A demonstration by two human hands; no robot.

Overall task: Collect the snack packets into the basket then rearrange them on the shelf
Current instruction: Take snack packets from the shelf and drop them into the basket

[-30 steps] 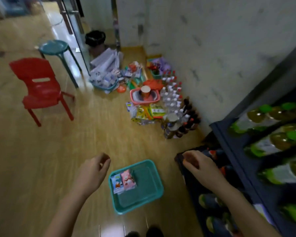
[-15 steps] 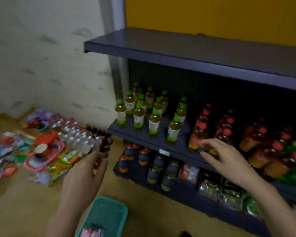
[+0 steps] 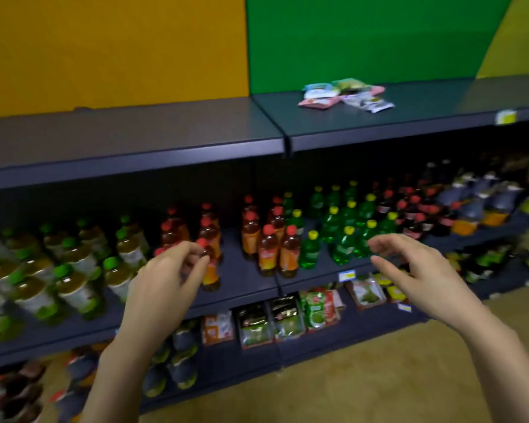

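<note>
A small heap of snack packets (image 3: 345,96) lies on the dark top shelf (image 3: 196,129), to the right, in front of the green wall panel. My left hand (image 3: 165,282) hovers in front of the middle shelf of bottles, fingers loosely curled and holding nothing. My right hand (image 3: 416,270) is raised further right, fingers spread and relaxed, also empty. Both hands are well below the packets. The basket is out of view.
The middle shelf (image 3: 251,285) carries rows of drink bottles with green, red and yellow caps (image 3: 269,248). The bottom shelf holds upright snack bags (image 3: 287,319) and more bottles. Tan floor (image 3: 379,377) lies at lower right.
My view swung up and right from the floor and teal basket to the shelving. The basket has left the view. Both hands rose with it and stay empty.
</note>
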